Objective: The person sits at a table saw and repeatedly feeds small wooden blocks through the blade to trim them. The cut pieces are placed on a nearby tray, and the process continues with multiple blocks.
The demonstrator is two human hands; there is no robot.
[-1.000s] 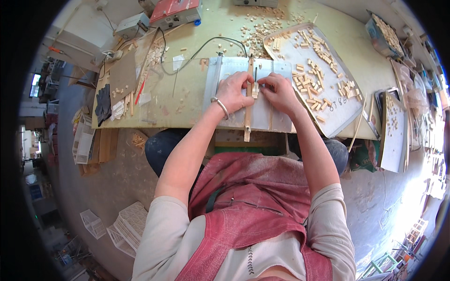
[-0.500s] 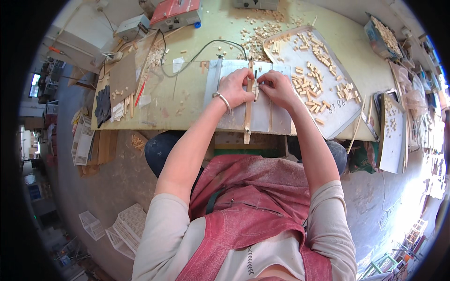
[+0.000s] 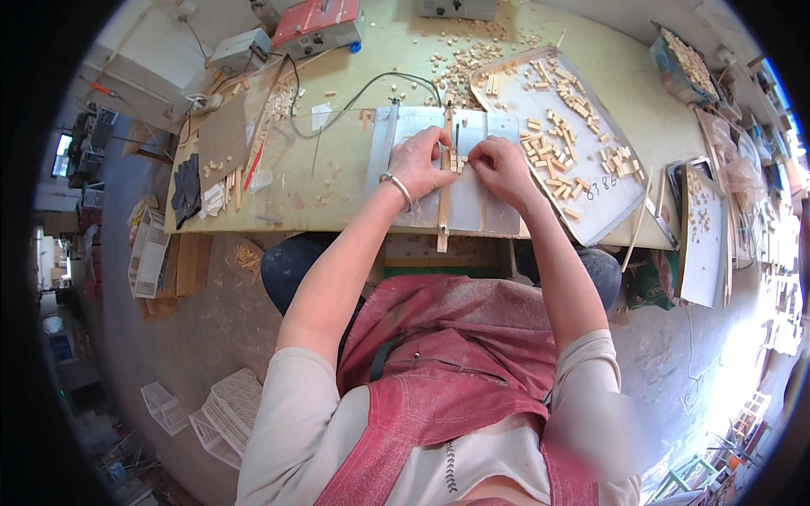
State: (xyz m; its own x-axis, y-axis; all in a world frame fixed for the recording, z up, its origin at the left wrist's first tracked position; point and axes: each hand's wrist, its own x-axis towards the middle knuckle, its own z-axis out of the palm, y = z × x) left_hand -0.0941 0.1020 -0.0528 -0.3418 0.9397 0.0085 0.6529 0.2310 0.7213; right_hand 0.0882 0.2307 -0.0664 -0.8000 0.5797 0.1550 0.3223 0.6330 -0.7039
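Observation:
My left hand curls over a long wooden strip that lies front to back across a metal plate. Its thumb and fingers close around the strip. Small pale wooden blocks sit against the strip's right side, between my two hands. My right hand is closed, its thumb and fingertips pinched at the block on the right end; its fingers partly hide the grip. Just beyond the blocks, a narrow dark slot or blade shows in the plate.
Right of the plate, a pale tray carries many loose wooden blocks. Offcuts litter the far table. A black cable loops behind the plate. Dark gloves and a red pen-like stick lie left. A filled bin stands far right.
My right hand has drawn slightly away from the strip, and the small blocks now show between my hands. The strip and plate appear shifted slightly left and up. My left hand stays at the strip.

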